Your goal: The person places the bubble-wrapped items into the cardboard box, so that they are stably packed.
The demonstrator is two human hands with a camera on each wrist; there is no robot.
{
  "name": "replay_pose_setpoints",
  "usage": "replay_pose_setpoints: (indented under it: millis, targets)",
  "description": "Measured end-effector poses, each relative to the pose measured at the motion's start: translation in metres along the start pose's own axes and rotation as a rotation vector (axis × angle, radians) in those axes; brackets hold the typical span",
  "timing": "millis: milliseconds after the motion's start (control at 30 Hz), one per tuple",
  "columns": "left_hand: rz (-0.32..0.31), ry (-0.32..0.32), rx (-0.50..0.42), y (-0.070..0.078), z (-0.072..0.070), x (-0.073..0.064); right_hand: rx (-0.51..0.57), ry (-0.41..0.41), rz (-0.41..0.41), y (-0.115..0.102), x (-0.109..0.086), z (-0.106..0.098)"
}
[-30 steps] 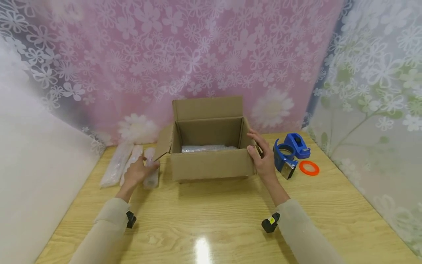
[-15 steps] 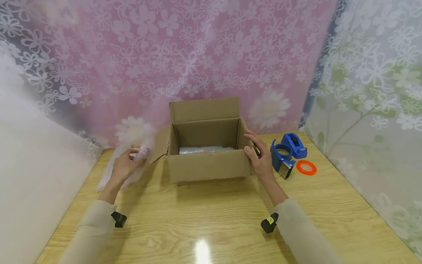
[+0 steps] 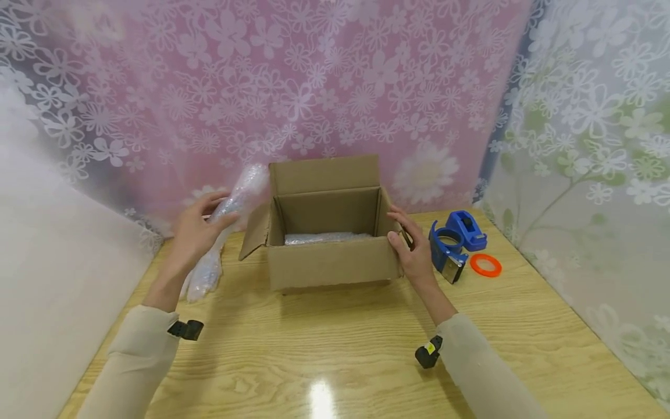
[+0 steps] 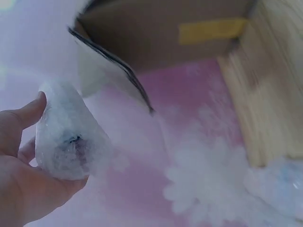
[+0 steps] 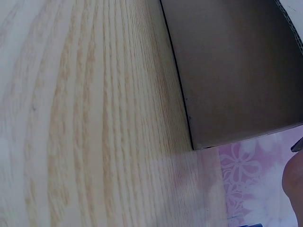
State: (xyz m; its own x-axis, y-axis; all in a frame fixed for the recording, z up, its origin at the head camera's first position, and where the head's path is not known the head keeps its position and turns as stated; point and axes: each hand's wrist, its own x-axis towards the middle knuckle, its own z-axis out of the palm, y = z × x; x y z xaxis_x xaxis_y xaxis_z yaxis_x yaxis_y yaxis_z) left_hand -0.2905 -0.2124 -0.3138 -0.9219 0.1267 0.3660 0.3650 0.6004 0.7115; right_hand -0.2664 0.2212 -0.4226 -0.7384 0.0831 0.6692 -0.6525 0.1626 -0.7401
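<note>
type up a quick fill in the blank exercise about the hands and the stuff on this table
1. The left hand grips a bundle sheathed in bubble ____.
2. The right hand holds a cardboard box whose top is ____.
3. The tape gun and the tape dispenser are both mainly ____.
4. The flat ring near them is bright ____.

Missing words: wrap; open; blue; orange.

Bench (image 3: 335,337): pale wood grain, bright glare toward the near side.
Blue tape cutter (image 3: 442,256): on the right side, metal plate in front.
Second blue dispenser (image 3: 473,237): just behind, farther right.
Orange ring (image 3: 485,274): flat, nearer than that dispenser.
Pink backdrop (image 3: 324,81): white flowers.
Pale side sheet (image 3: 591,192): white flowers, green leaves.
</note>
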Motion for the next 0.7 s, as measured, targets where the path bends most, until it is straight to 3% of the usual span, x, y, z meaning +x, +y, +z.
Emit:
replay_pose_setpoints:
  millis: [133,400,600,700]
  targets:
    - [0.08,-0.018,-0.019,0.028,0.016,0.006,-0.009,0.002,-0.02,0.02,0.001,-0.002]
    - [0.248,-0.134,-0.053,0.068,0.061,0.017,-0.009,-0.009,-0.027,0.021,0.0,-0.004]
    - [0.281,-0.171,0.147,0.079,0.09,0.02,-0.007,-0.005,-0.022,0.018,0.0,-0.003]
    - [0.28,-0.215,0.133,0.077,0.102,0.024,-0.005,-0.002,-0.024,0.017,0.0,-0.004]
